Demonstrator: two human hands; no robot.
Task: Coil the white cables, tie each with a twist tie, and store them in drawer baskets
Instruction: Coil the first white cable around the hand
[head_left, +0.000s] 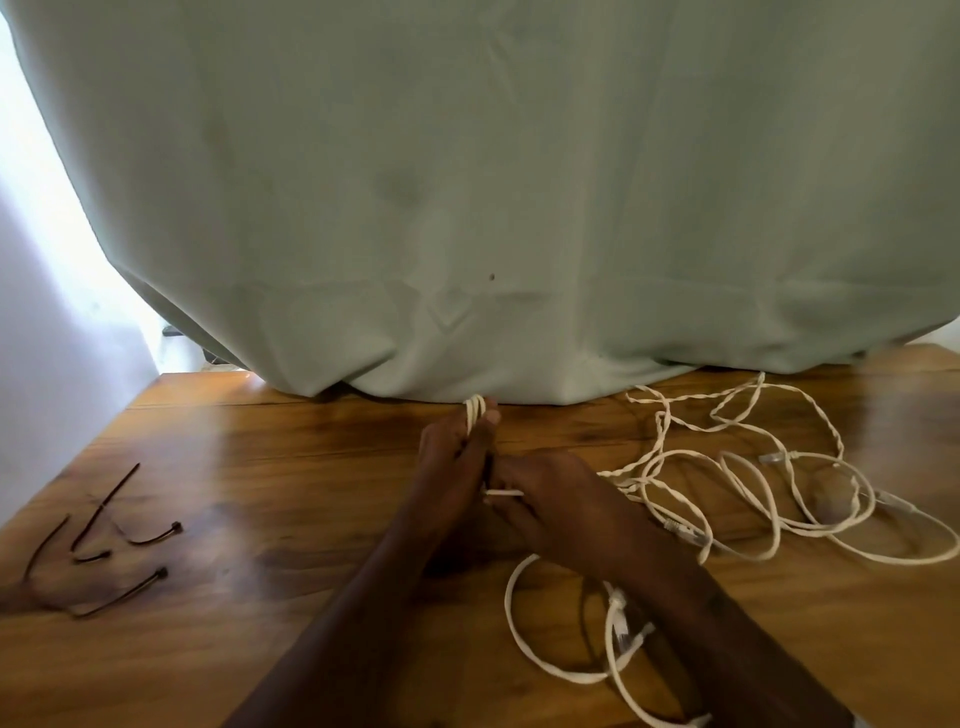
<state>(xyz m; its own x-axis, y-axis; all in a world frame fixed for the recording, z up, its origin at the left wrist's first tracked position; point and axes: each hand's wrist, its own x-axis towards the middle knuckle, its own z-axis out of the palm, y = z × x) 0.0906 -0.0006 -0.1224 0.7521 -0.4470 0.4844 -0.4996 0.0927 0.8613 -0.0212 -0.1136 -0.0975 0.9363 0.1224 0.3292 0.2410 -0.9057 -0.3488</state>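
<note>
The cable's far loops are partly hidden between the fingers of the left hand (457, 467), which grips the white cable (475, 413). A strand is pinched by the right hand (550, 499). Loose braided cord (753, 467) is sprawled on the glossy wooden table (260, 467); dark twist ties (104, 540) are left apart.

This looks like a room in a home: a polished wooden table (311, 467) stands against a pale green curtain (467, 182) (daylight glows at its left edge).

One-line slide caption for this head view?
Both hands, left and right, wind a white cable on a wooden table, dark ties lying left.
</note>
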